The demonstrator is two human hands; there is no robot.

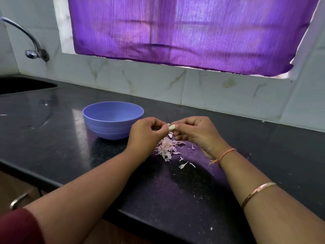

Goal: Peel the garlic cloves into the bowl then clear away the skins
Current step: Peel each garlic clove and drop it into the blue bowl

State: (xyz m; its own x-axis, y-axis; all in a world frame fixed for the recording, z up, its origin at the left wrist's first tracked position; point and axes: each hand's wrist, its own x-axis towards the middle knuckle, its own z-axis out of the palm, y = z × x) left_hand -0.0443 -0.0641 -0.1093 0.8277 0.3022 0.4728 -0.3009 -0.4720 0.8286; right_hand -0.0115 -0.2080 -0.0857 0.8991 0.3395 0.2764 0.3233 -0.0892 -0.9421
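Holding: I see one garlic clove [172, 127] pinched between both hands, above the counter [61, 138] and just right of the bowl.
Left hand [146, 132]: fingers curled, thumb and fingertips closed on the clove's left end.
Right hand [195, 132]: thumb and forefinger closed on the clove's right end; the other fingers are folded under.
Clove: pale, partly bare, lying roughly level between the two hands; a scrap of skin hangs beneath it.
Skins [168, 148]: a loose pinkish-white heap on the counter directly under the hands, with a few stray flakes scattered towards me and to the right.
Bowl [98, 118]: blue, upright, on the counter, just left of the left hand and behind its wrist; from this angle I cannot tell what lies in it.
Wrists: an orange thread [226, 153] is tied at the right wrist, and a metal bangle [258, 192] sits further up that forearm; a maroon sleeve [19, 226] covers the upper left arm.
Surroundings: a sink [21, 85] is set in the counter at far left, with a wall tap [33, 50] above it; a purple curtain [175, 29] covers the window behind.
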